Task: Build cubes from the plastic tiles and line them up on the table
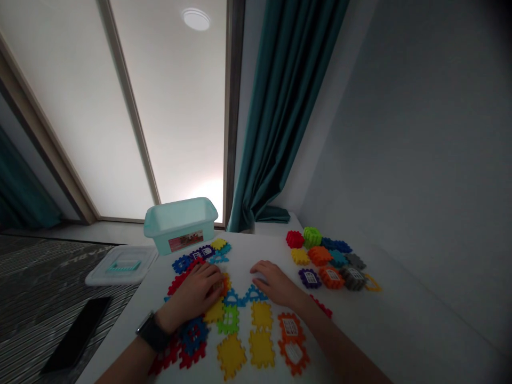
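My left hand (197, 290), with a dark watch (152, 332) on its wrist, is closed around an orange notched building tile (226, 284). Fingers and thumb hide most of that tile. Under and around this hand lie red tiles (176, 282), a yellow tile (215, 311) and a blue tile (194, 336). To the right, my right hand (274, 281) hovers low or rests at the table with thumb and fingers apart, nothing visible between them. Its thumb is near a light-blue triangular tile (255, 293). A green window tile (229, 320) and yellow tiles (262, 348) lie nearer me.
Stacks of coloured tiles (320, 256) stand on the white table (352, 330) at the right. Orange tiles (293, 341) lie beneath my right forearm. A mint plastic bin (182, 224) sits at the back left, beside a translucent lid (122, 265). Behind hangs a teal curtain (284, 106).
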A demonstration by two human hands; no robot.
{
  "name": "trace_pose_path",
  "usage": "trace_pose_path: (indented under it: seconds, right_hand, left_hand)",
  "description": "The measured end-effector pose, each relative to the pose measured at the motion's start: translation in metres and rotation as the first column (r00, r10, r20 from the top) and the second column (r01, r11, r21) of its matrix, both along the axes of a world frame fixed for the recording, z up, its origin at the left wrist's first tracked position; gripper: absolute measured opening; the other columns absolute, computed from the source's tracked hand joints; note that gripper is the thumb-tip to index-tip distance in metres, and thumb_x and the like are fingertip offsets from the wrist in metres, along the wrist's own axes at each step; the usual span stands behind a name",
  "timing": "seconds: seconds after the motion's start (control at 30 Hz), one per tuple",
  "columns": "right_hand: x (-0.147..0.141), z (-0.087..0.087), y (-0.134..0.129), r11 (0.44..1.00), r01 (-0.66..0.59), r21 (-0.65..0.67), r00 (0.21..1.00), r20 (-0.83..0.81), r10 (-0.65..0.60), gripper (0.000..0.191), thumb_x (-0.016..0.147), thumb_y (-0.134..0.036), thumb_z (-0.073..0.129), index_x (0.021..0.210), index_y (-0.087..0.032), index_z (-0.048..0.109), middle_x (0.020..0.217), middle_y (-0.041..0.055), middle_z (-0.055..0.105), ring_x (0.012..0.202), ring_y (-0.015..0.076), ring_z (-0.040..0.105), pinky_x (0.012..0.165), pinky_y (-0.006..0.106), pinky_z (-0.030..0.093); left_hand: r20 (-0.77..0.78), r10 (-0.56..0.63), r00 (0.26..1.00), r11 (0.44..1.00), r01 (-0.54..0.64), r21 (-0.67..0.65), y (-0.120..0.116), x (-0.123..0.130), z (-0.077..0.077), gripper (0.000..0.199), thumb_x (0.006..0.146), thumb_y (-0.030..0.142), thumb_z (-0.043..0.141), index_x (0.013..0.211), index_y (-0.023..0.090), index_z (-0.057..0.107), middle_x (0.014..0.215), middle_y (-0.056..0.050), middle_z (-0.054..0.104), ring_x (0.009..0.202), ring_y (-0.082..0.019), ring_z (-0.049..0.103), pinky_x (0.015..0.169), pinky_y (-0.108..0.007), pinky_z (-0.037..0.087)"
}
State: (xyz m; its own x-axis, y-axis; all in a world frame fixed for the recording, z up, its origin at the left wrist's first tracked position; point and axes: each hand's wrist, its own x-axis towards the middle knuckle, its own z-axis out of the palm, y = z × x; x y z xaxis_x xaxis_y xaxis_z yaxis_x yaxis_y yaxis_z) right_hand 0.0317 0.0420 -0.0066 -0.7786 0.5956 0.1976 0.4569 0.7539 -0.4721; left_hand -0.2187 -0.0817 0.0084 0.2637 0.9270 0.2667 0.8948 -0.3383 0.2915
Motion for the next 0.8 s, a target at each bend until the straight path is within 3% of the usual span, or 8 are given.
trace_pose_path:
  seconds: [0.2, 0.33, 0.63, 0.8]
  right_hand:
    - [0.029, 0.001, -0.029, 0.999, -0.045, 0.007, 0.999, 0.023, 0.045, 0.021, 0.092, -0.013, 0.056, 0.107, -0.024, 0.067, 0.117, 0.0049, 0.067, 0.111, 0.0226, 0.059, 0.1, 0.038, 0.043]
    - [0.029, -0.001, -0.031, 0.998, -0.041, 0.051, 0.998, 0.052, 0.038, 0.02, 0.091, -0.01, 0.058, 0.103, -0.024, 0.067, 0.112, 0.0038, 0.069, 0.108, 0.022, 0.061, 0.099, 0.038, 0.043]
    - [0.011, -0.012, -0.021, 0.99, 0.052, 0.134, 0.998, 0.026, -0.056, 0.019, 0.085, -0.005, 0.063, 0.095, -0.021, 0.065, 0.1, 0.0054, 0.069, 0.099, 0.0251, 0.061, 0.092, 0.04, 0.045]
    - [0.011, -0.016, -0.022, 0.985, 0.092, 0.147, 0.995, -0.042, -0.087, 0.022, 0.084, -0.004, 0.062, 0.098, -0.021, 0.062, 0.102, 0.0066, 0.067, 0.101, 0.0264, 0.06, 0.094, 0.043, 0.045]
  left_hand:
    - [-0.017, -0.092, 0.996, 0.995, 0.092, -0.029, -0.005, 0.015, 0.01, 0.019, 0.099, 0.027, 0.05, 0.109, 0.025, 0.066, 0.111, -0.006, 0.066, 0.107, -0.026, 0.059, 0.095, -0.04, 0.046]
    - [-0.082, -0.14, 0.987, 0.99, 0.138, -0.039, 0.001, 0.032, 0.016, 0.016, 0.095, 0.028, 0.057, 0.108, 0.025, 0.067, 0.107, -0.005, 0.066, 0.103, -0.026, 0.06, 0.093, -0.04, 0.043]
    - [-0.127, 0.021, 0.992, 0.999, -0.016, 0.041, 0.014, 0.058, 0.007, 0.015, 0.095, 0.024, 0.057, 0.106, 0.023, 0.067, 0.107, -0.006, 0.067, 0.103, -0.028, 0.06, 0.092, -0.043, 0.04]
    - [-0.124, 0.047, 0.991, 0.994, -0.034, 0.105, 0.009, 0.062, -0.001, 0.028, 0.092, 0.025, 0.062, 0.12, 0.023, 0.062, 0.112, -0.007, 0.068, 0.108, -0.03, 0.059, 0.096, -0.046, 0.039]
